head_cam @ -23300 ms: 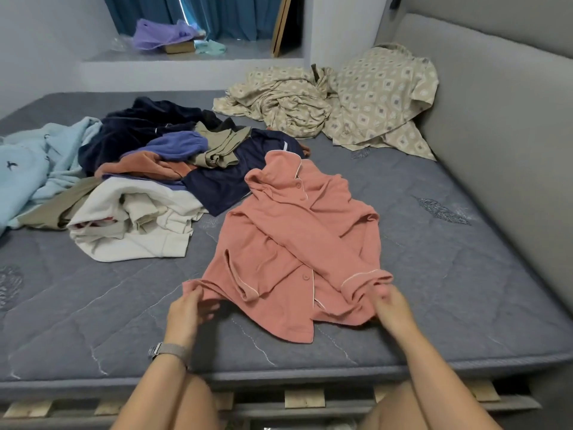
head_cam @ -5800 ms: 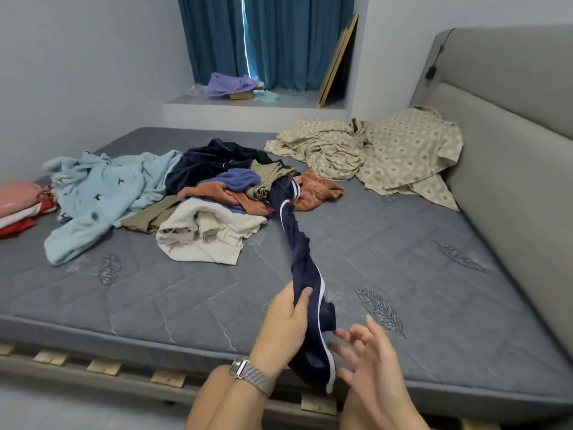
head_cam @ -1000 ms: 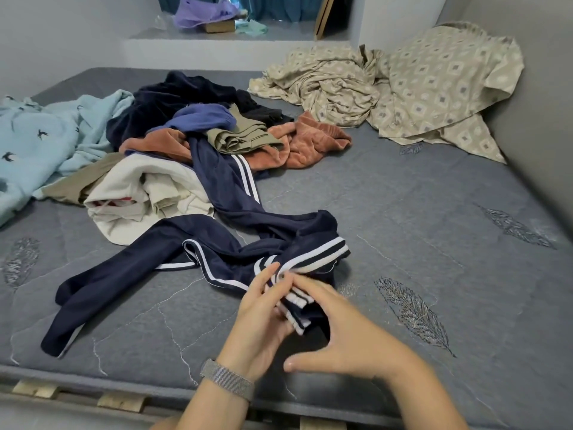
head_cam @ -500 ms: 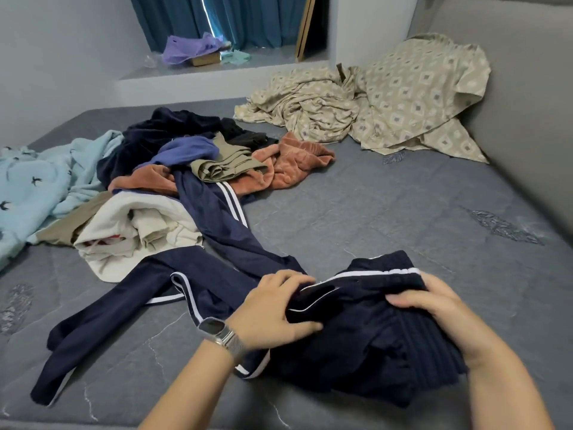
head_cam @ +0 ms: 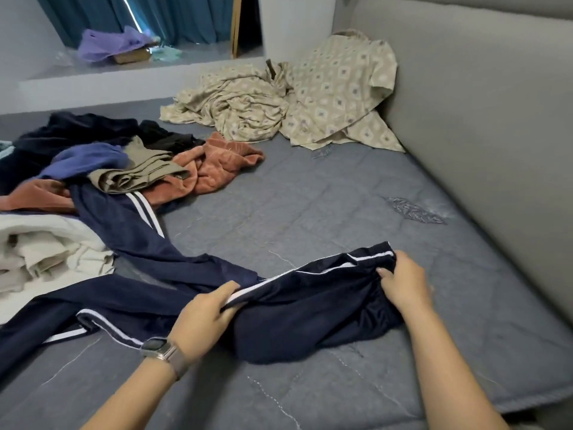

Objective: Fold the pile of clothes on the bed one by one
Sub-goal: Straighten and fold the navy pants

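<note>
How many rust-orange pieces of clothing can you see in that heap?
2 patches show: one at the heap's right edge beside the olive garment, another at the left under the purple one. They may join underneath, and more could be buried.

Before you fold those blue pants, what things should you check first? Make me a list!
1. Left hand holds the pants at the stripe: ok.
2. Right hand holds the waistband end: ok.
3. Pants lie flat: not ok, bunched between the hands.
4. Legs free of the pile: not ok, one leg runs under the olive cloth.
5. Legs side by side: not ok, they spread apart.
6. Bare mattress to spread on: ok.
</note>
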Demonstrator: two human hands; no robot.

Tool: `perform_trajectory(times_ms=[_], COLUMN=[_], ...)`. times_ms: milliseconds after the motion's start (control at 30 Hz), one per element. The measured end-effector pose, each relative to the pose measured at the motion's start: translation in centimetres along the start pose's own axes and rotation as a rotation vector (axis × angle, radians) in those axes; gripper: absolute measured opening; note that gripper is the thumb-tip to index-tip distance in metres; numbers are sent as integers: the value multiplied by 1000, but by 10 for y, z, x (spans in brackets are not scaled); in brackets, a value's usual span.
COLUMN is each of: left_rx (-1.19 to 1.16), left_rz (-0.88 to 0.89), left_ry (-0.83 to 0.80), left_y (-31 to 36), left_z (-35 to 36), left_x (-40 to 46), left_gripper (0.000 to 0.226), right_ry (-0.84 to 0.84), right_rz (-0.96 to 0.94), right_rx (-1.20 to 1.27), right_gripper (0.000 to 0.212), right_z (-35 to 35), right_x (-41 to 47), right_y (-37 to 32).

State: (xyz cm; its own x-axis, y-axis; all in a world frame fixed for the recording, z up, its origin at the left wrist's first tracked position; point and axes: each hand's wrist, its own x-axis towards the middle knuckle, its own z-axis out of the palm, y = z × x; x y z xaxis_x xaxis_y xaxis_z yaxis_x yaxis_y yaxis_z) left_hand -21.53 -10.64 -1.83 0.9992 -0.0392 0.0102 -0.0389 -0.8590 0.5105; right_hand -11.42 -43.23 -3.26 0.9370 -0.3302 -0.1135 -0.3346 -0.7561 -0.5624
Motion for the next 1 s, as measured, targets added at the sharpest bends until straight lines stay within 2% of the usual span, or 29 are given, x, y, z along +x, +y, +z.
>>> perform_trajectory(times_ms=[67,133,200,233,300,367,400,467,567,633,700,767,833,900,1000], left_rx=[-37,56,271,387,556,605,571,384,64,56,238,466,734,931,1073], left_rz=[105,189,186,146,52,-31,-59,-54,78,90,-37,-267,-401,-401,-361], left_ry=[-26,-155,-281,-310,-277,-207,-171,-77,-35,49,205,188,112,85,18], left_y=[19,39,45,40,24,9,2,-11,-24,-41,-69,-91,-103,-112,-119], left_z=[-5,-3,2,5,17,29,33,35,26,18,4,-15,-34,-46,-58], left_x=[20,40,54,57,58,55,54,51,44,47,59,72,86,105,136], left_gripper=[40,43,36,36,37,28,27,31,43,41,26,58,70,63,47], right_ry=[221,391,445,445,376,163,14,-205,-348,-381,-380,-379,-381,-352,-233], right_rz=[93,178,203,154,-98,-445,-567,-677,-690,-662,-631,-611,-595,-614,-631], right_rx=[-45,-36,-33,-46,-118,-202,-230,-267,-321,-354,-368,-364,-370,-375,-322], right_gripper=[32,45,59,63,67,70,71,73,76,74,70,68,66,66,78], right_z=[-15,-27,-28,-24,-10,3,10,22,37,43,49,52,55,59,69], right_x=[12,24,32,32,27,15,7,-7,-17,-18,-16,-15,-14,-16,-20], right_y=[2,11,21,22,19,3,-7,-23,-34,-34,-32,-32,-31,-33,-39])
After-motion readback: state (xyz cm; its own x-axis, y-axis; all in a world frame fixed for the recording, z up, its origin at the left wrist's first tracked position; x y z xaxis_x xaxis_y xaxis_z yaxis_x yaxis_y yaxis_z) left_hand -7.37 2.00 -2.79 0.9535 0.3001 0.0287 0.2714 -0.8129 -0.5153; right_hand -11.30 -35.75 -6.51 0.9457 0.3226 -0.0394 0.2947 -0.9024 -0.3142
